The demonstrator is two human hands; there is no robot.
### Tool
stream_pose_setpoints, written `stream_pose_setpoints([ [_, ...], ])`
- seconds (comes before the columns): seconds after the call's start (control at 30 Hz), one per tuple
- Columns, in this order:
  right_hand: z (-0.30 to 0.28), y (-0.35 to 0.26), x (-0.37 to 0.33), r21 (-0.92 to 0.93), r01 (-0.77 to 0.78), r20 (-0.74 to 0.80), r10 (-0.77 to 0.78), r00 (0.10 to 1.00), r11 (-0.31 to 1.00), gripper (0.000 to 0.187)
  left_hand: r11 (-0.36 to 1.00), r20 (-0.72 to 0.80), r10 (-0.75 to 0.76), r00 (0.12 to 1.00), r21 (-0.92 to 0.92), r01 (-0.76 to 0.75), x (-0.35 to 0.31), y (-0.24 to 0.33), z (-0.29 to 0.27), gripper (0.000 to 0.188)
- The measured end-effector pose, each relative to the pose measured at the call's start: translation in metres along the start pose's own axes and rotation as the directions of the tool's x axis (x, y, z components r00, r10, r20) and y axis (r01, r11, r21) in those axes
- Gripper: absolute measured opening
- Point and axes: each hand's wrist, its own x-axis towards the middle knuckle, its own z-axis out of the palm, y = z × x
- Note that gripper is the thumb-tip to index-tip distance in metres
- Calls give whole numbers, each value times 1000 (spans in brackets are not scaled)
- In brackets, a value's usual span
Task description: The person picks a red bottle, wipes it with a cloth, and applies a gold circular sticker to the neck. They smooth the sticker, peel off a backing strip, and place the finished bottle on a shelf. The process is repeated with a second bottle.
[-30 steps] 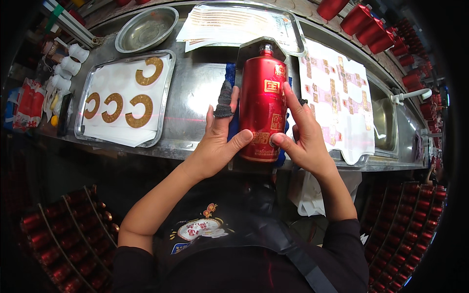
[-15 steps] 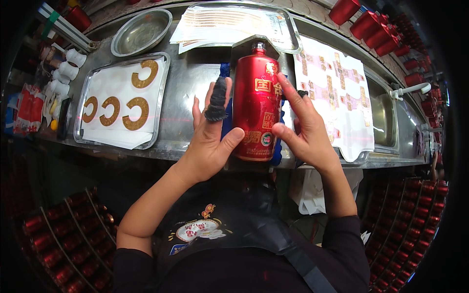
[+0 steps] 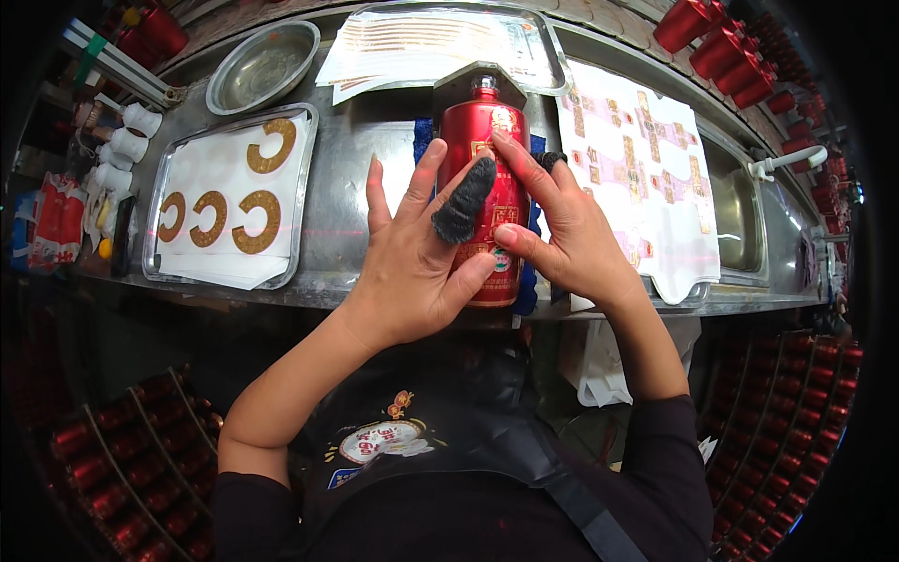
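A glossy red bottle with gold decoration and a bare neck lies on its back on a blue cloth, its neck pointing away from me. My left hand is spread over the bottle's left side. Its black-sleeved finger and thumb reach across the front, hiding part of the decoration. From the right, my right hand rests its straight index finger and thumb on the bottle. Another black finger sleeve is on that hand. Neither hand is wrapped around the bottle.
At left is a tray with gold C-shaped stickers, below a metal bowl. Behind the bottle sits a tray of striped sheets. Gold-pink sticker sheets lie at right beside a sink. Racks of red bottles flank me.
My left hand has moved rightward over the bottle's front, its sleeved finger now crossing the decoration. My right index finger and thumb have shifted left onto the bottle.
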Motion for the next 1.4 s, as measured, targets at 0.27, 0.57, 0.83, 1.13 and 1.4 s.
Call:
stream_pose_setpoints([
  [0.27, -4, -3, -4, 45, -17, -36, 18, 999, 999, 85, 985, -74, -40, 996, -172, 26, -3, -6, -3, 74],
  [0.57, -1, -5, 6, -58, 16, -51, -19, 999, 998, 81, 777, 53, -305, 951, -564, 280, -16, -7, 21, 84],
  [0.83, -3, -2, 9, -89, 14, 10, -13, 1000, 996, 89, 639, 156, -265, 952, -711, 294, -24, -21, 30, 82],
  [1.13, 3, 9, 1, 321, -42, -150, 95, 984, 946, 82, 703, 34, -306, 951, -666, 250, -19, -9, 16, 80],
  [1.4, 16, 4, -25, 323, -39, -128, 85, 988, 946, 86, 499, 52, -283, 958, -845, 194, -12, -10, 22, 87],
])
